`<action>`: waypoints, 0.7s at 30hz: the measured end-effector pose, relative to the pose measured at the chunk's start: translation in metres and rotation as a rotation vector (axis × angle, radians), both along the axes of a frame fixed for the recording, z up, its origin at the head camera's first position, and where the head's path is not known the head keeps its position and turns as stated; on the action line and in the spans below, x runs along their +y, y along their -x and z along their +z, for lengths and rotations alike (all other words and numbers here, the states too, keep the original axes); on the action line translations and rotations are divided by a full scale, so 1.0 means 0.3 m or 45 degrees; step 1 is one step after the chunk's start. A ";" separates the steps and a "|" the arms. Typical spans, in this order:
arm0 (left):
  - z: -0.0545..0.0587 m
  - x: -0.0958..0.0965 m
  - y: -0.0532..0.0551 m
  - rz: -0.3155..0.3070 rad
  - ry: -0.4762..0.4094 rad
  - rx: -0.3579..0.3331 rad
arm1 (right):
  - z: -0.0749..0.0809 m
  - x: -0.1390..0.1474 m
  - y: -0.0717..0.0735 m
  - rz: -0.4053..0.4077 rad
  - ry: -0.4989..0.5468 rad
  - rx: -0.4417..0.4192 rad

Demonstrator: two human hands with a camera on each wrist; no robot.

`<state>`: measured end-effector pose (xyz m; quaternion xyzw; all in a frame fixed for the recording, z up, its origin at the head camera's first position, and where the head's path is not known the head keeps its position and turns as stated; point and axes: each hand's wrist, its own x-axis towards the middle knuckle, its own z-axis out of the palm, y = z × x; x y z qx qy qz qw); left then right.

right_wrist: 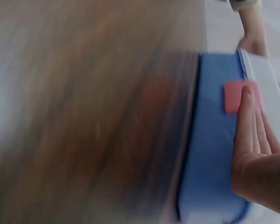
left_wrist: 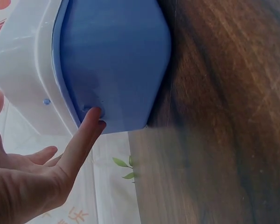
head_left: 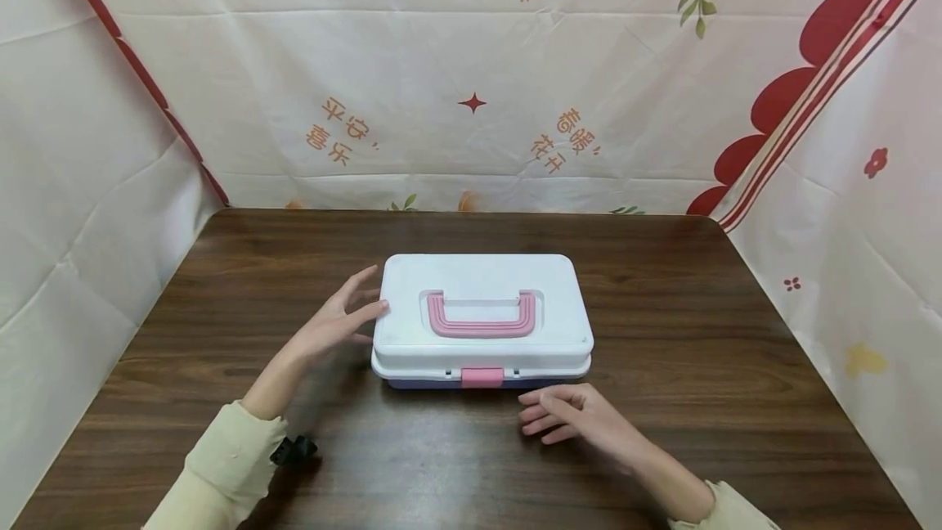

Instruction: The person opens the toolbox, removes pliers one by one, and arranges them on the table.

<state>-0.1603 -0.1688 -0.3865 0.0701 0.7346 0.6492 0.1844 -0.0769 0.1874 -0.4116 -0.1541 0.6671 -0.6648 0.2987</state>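
A lidded storage box (head_left: 486,268) stands closed on the table, its lid white and its base (left_wrist: 116,65) blue. A pink handle (head_left: 482,327) lies folded flat on the lid, and a pink latch (head_left: 482,378) sits at the middle of the front. My left hand (head_left: 342,319) is at the box's left end, fingers spread and fairly straight, with fingertips right at its side. In front of the box, near the right part of its front edge, my right hand (head_left: 581,419) hovers with relaxed fingers and nothing in them. The right wrist view shows these fingers (right_wrist: 245,121) pointing toward the latch.
The dark wooden table (head_left: 662,293) reaches back to a white printed cloth (head_left: 441,47), which also hangs at both sides. A small black object (head_left: 294,450) shows beside the left sleeve (head_left: 235,456).
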 end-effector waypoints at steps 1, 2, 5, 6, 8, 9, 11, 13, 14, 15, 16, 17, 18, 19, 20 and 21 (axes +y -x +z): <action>0.000 0.001 -0.001 -0.006 0.007 0.009 | -0.007 -0.015 0.000 -0.008 -0.005 -0.054; -0.002 0.001 -0.001 -0.012 0.018 0.017 | -0.015 -0.029 0.001 -0.009 -0.005 -0.097; -0.007 0.002 0.000 -0.024 0.038 0.034 | -0.037 -0.068 0.003 -0.013 -0.012 -0.207; -0.007 0.002 -0.001 -0.029 0.042 0.041 | -0.043 -0.080 0.005 -0.016 -0.016 -0.236; -0.007 0.002 -0.001 -0.032 0.032 0.045 | -0.055 -0.102 0.008 -0.030 -0.024 -0.292; -0.007 0.001 -0.002 -0.034 0.025 0.048 | -0.060 -0.111 0.010 -0.042 -0.024 -0.322; -0.006 0.000 -0.003 -0.043 0.009 0.052 | -0.068 -0.129 0.014 -0.074 -0.013 -0.375; -0.006 -0.001 -0.002 -0.050 0.003 0.057 | -0.074 -0.147 0.017 -0.111 0.023 -0.426; -0.007 -0.001 -0.002 -0.057 0.000 0.059 | -0.076 -0.155 0.018 -0.131 0.049 -0.447; -0.007 -0.002 -0.001 -0.062 -0.001 0.060 | -0.077 -0.163 0.019 -0.151 0.076 -0.467; -0.007 -0.002 0.000 -0.067 0.000 0.060 | -0.077 -0.170 0.020 -0.171 0.104 -0.482; -0.006 -0.002 0.000 -0.071 0.003 0.062 | -0.078 -0.177 0.019 -0.190 0.132 -0.498; -0.006 -0.003 0.001 -0.075 0.006 0.061 | -0.079 -0.183 0.018 -0.208 0.160 -0.512; -0.004 -0.003 0.000 -0.075 0.010 0.057 | -0.079 -0.189 0.017 -0.225 0.186 -0.526; -0.003 -0.003 0.001 -0.077 0.010 0.054 | -0.080 -0.193 0.015 -0.243 0.212 -0.539; -0.001 -0.003 0.001 -0.076 0.014 0.052 | -0.082 -0.197 0.013 -0.256 0.236 -0.550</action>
